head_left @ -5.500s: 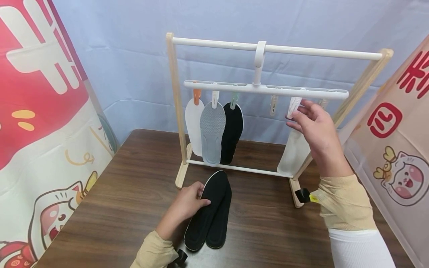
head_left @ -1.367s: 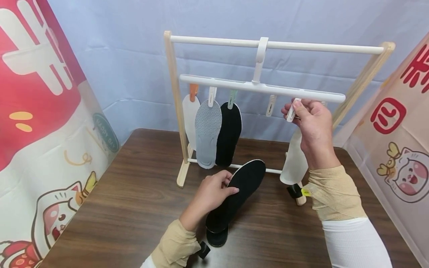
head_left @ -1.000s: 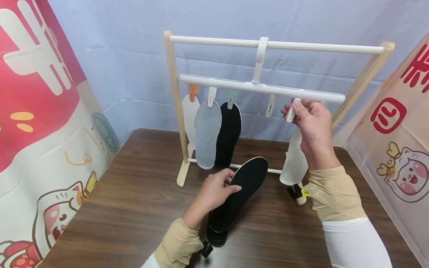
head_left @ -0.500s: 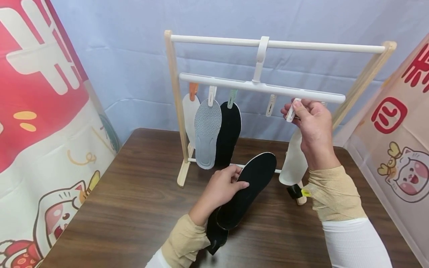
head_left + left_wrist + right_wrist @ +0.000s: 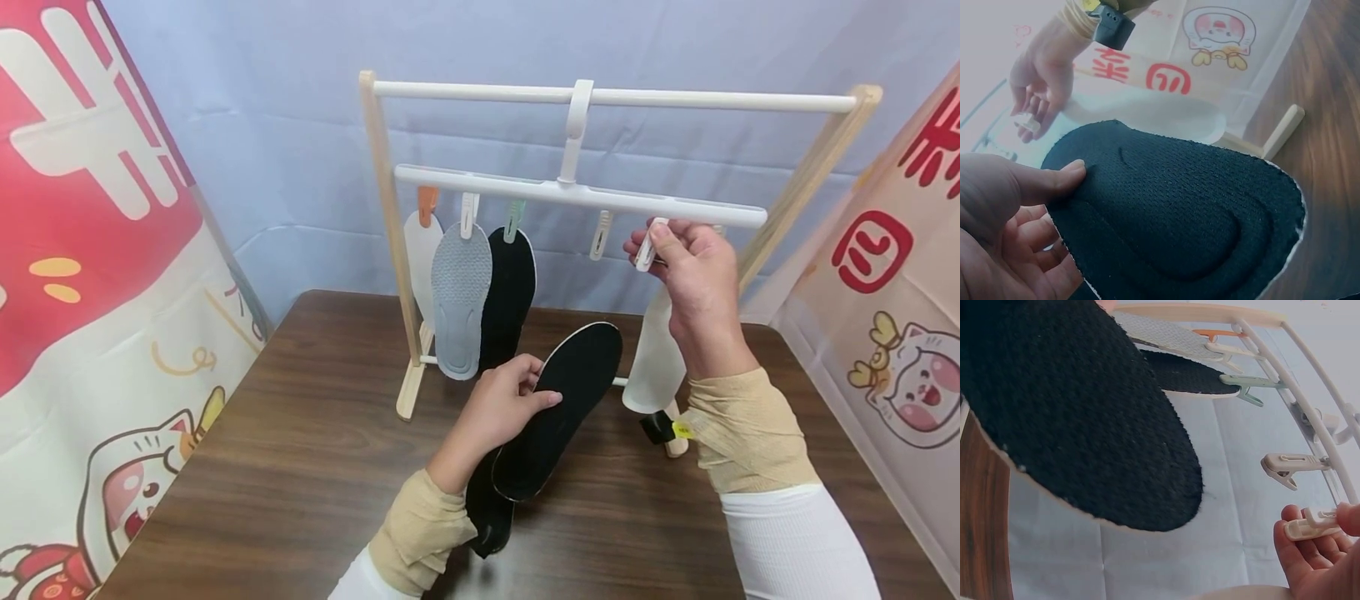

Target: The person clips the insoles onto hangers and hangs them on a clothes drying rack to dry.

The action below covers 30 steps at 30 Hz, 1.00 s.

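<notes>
My left hand [image 5: 506, 407] pinches a black insole [image 5: 581, 379] at its left edge, thumb on the upper face. The insole is lifted and tilted, its toe end towards the rack. In the right wrist view its toe end stands apart from a white clothespin [image 5: 1310, 528]. My right hand [image 5: 703, 287] squeezes that clothespin, which hangs from the white hanger bar [image 5: 622, 198]. Another black insole [image 5: 489, 521] lies on the table, partly hidden under the lifted one and my left wrist.
A wooden rack [image 5: 377, 175] carries the hanger. White [image 5: 422, 258], grey [image 5: 459, 292] and black [image 5: 512, 287] insoles hang from clips at left. One pale clip [image 5: 601, 236] holds nothing. A white insole [image 5: 654, 358] hangs at right, behind my right hand. Printed cloths flank the table [image 5: 300, 467].
My left hand has raised the top black insole off the other one and carried it up and right towards the clothespin. My right hand keeps its pinch on the clothespin.
</notes>
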Available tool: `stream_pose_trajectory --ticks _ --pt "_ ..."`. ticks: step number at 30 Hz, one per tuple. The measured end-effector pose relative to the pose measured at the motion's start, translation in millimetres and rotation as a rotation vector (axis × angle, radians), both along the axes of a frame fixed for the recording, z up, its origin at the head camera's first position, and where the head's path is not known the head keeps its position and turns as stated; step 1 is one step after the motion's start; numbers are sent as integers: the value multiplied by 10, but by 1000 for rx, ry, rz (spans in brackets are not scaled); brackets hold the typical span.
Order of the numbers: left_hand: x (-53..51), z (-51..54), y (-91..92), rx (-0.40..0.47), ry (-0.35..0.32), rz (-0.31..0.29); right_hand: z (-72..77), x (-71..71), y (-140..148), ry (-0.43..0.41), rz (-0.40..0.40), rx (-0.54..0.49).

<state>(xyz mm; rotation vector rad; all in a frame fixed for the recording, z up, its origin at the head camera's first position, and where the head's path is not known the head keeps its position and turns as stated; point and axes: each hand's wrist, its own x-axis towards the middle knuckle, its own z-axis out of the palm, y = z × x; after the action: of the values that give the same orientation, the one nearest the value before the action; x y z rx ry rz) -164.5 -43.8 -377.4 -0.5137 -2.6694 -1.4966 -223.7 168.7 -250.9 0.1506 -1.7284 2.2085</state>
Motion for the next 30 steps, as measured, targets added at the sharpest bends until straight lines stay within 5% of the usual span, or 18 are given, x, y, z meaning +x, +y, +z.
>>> stream_pose_trajectory --ticks 30 --pt "-108 209 190 35 71 -7 1 27 19 12 30 7"
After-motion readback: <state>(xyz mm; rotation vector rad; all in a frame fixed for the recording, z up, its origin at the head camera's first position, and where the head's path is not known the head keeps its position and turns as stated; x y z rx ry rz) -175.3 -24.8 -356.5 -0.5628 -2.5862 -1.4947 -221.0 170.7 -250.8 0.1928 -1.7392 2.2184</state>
